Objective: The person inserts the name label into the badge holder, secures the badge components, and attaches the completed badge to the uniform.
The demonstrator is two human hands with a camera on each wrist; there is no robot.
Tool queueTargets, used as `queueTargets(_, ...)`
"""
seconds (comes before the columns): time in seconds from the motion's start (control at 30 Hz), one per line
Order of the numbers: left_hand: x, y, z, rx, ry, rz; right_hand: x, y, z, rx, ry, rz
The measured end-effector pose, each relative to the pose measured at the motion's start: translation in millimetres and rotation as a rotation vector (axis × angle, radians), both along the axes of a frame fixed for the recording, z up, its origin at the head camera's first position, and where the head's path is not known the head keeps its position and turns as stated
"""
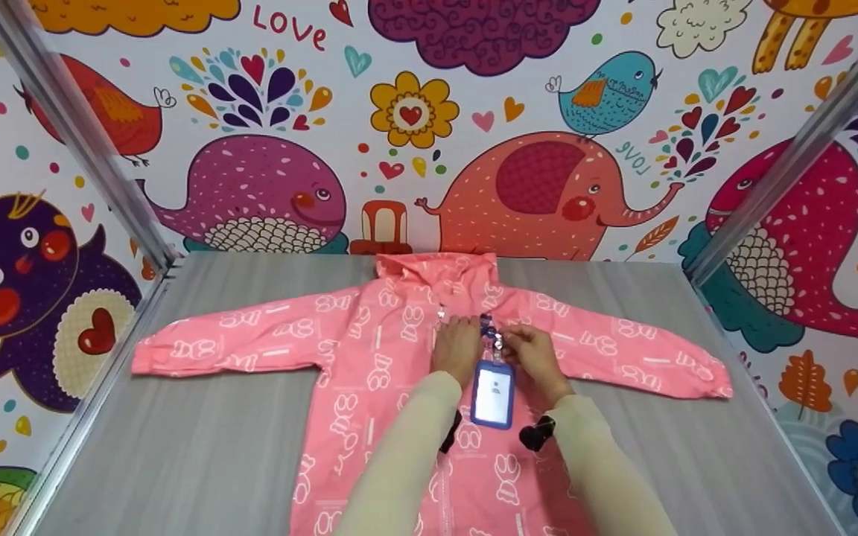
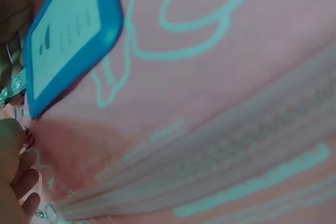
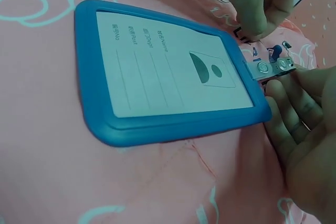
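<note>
A pink jacket [image 1: 369, 387] with white outline prints lies spread face up on the table, its sleeves out to both sides. On its chest rests a blue-framed badge holder [image 3: 173, 72] with a white card inside. My right hand [image 1: 537, 361] pinches the clear snap strap and metal clip [image 3: 275, 66] at the holder's top. Beside it, my left hand [image 1: 459, 348] has its fingers curled and pinches the jacket's chest fabric, as the right wrist view shows. A small dark blue piece [image 3: 274, 52] sits by the clip. The zipper [image 2: 210, 156] runs down the jacket's front.
The grey wood-grain table [image 1: 198, 447] extends on both sides of the jacket. Metal frame posts [image 1: 94, 134] stand at the back corners. Behind is a wall [image 1: 325, 97] with cartoon animals. Black straps [image 1: 537, 433] sit at the wrists.
</note>
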State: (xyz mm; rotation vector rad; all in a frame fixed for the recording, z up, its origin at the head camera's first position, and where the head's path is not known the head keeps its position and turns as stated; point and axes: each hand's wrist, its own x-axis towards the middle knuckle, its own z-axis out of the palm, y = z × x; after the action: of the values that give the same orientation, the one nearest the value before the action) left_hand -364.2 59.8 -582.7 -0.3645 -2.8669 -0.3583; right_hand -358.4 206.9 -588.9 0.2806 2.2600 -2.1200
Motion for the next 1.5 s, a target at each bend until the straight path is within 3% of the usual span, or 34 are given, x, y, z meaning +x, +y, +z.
queueTargets(0.2,-1.6,1.8,-1.1,0.059,0.064,-0.017,-1.9,-1,-4.1,-0.087,-0.027,-0.020)
queueTargets(0.37,-3.4,-1.2,-4.4,0.039,0.013,-0.003,-0.5,-2,-3.7,-0.151,-0.047,-0.036)
queueTargets(0.43,-3.1,-1.9,-5.8,0.015,0.006,0.000,-0.3,-1,-3.0,-0.133,-0.042,-0.035)
queueTargets(0.6,-4.1,-2.2,-5.1,-0.050,0.081,-0.026,-2.0,0,-3.3,-0.013,-0.010,-0.034)
queueTargets(0.67,-4.6,-1.9,-3.6,-0.057,0.104,-0.037,-2.3,0,-4.1,-0.022,0.003,-0.050)
queueTargets(0.83,-4.7,-0.4,-1.9,0.002,0.125,-0.030,-1.3,-1,-5.0,-0.132,0.021,-0.097)
queueTargets(1.07,-6.3,2.8,-6.5,0.119,0.156,0.016,1.0,-5,-8.1,-0.175,0.014,-0.064)
queueTargets(1.17,-7.7,3.2,-9.2,0.145,0.157,0.034,2.3,-5,-9.7,-0.141,0.011,-0.044)
queueTargets(1.33,-7.6,1.0,-12.1,0.155,0.094,0.026,2.8,-5,-11.4,-0.011,0.022,-0.018)
queueTargets(1.5,-7.8,-0.4,-10.1,0.244,0.033,0.004,2.4,-4,-10.8,0.242,0.083,0.027)
